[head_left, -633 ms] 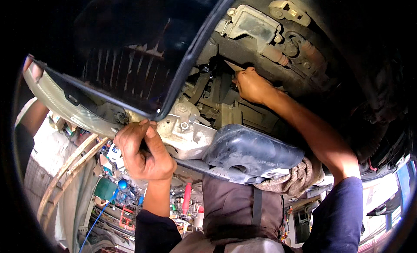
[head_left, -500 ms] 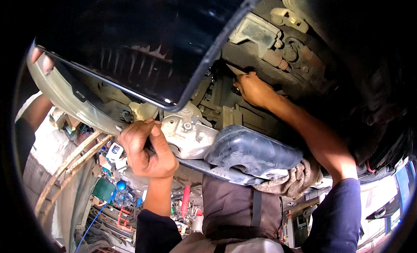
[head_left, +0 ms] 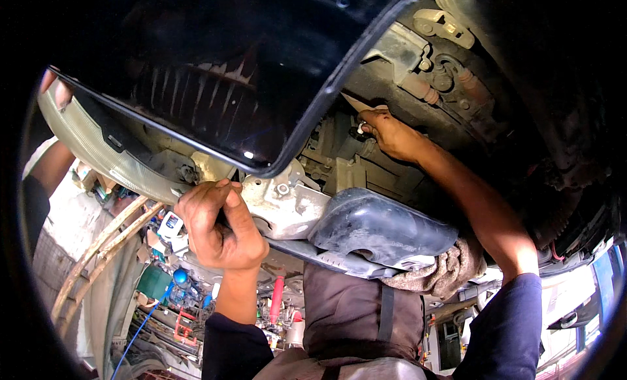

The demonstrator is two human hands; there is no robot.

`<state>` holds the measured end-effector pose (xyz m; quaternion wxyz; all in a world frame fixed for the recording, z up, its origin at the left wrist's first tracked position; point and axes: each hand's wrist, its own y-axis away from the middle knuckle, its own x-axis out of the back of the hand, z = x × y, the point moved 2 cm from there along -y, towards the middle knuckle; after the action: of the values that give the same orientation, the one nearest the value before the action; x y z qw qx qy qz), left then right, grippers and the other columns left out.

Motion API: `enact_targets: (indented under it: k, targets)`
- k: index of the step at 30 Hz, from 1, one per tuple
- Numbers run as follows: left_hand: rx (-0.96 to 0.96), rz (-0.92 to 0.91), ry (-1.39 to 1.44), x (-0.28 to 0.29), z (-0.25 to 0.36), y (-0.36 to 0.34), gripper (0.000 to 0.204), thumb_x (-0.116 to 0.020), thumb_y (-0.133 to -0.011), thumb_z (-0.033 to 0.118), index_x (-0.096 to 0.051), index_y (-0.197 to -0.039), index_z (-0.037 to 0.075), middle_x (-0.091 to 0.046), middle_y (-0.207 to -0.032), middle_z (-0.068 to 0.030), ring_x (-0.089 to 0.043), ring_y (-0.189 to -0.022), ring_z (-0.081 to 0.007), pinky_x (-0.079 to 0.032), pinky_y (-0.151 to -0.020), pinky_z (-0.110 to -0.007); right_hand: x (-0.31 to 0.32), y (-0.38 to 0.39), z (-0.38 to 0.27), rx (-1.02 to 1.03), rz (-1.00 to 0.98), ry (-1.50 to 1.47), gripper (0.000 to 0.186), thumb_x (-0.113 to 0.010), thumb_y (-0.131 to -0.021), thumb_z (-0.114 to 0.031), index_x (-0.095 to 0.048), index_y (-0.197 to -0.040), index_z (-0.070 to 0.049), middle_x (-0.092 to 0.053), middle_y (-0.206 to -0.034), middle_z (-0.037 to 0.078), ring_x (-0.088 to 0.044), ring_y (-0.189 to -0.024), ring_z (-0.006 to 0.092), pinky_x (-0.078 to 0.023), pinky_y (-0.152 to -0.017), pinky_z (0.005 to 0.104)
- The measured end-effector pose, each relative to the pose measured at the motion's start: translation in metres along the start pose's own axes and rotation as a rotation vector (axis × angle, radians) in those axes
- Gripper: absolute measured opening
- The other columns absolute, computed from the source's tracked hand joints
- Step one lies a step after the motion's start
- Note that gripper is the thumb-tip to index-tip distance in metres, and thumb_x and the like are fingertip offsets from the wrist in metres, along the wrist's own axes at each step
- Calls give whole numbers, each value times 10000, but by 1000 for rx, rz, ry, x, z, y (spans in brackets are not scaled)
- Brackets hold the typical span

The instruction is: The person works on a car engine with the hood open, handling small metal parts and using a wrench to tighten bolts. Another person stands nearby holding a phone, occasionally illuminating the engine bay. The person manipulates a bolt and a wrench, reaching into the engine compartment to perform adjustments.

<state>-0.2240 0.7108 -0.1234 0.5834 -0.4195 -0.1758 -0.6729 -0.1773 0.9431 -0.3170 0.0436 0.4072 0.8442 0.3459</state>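
My left hand (head_left: 220, 220) is closed in a pinch below the glossy black panel (head_left: 215, 47), beside the long ribbed translucent strip (head_left: 111, 158) and a silver bracket (head_left: 281, 213); what its fingertips hold is hidden. Farther back, my right hand (head_left: 392, 132) reaches among dusty mechanical parts (head_left: 353, 174) of a vehicle, fingers curled beside a small white piece (head_left: 361, 127) and a pale pointed shape; I cannot make out what it grips. A dark plastic moulding (head_left: 382, 223) lies between my forearms, with a bunched speckled cloth (head_left: 450, 269) at its right.
Brown fabric with a dark strap (head_left: 353, 315) fills the lower middle. Wooden poles (head_left: 98, 249), a blue hose (head_left: 134, 341) and cluttered tools show behind. Another forearm (head_left: 49, 171) appears at the left rim; whose it is, I cannot tell.
The black panel's edge sits farther right in the picture. My right hand has shifted slightly right, and the small white piece now shows at its fingers. My left hand stays pinched.
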Motion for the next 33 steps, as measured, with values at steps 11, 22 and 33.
enact_targets:
  k: [11,22,33]
  targets:
    - [67,47,29,1,2,0,115,-562,-789,-61,-557,-899,-27,-602,-822,-124,-538,-779,-244,-428,-730,-332,-6,-6,1,-30,84,-58,172,-459,-912,-120,-496,-882,46,-560,-844,248,-535,-888,385,-409,-776,414]
    - [29,28,6,2,2,1,82,-533,-837,-44,-543,-919,-49,-574,-851,-141,-537,-740,-225,-446,-691,-313,-5,2,-3,-67,139,-113,233,-480,-917,-177,-541,-1021,22,-572,-960,225,-540,-945,372,-416,-832,397]
    - [-19,11,-4,2,1,-1,90,-503,-854,-59,-536,-937,-57,-567,-860,-153,-535,-712,-222,-463,-663,-311,-5,4,4,143,141,-6,258,-504,-890,-92,-517,-1129,3,-576,-1014,208,-547,-961,357,-423,-845,375]
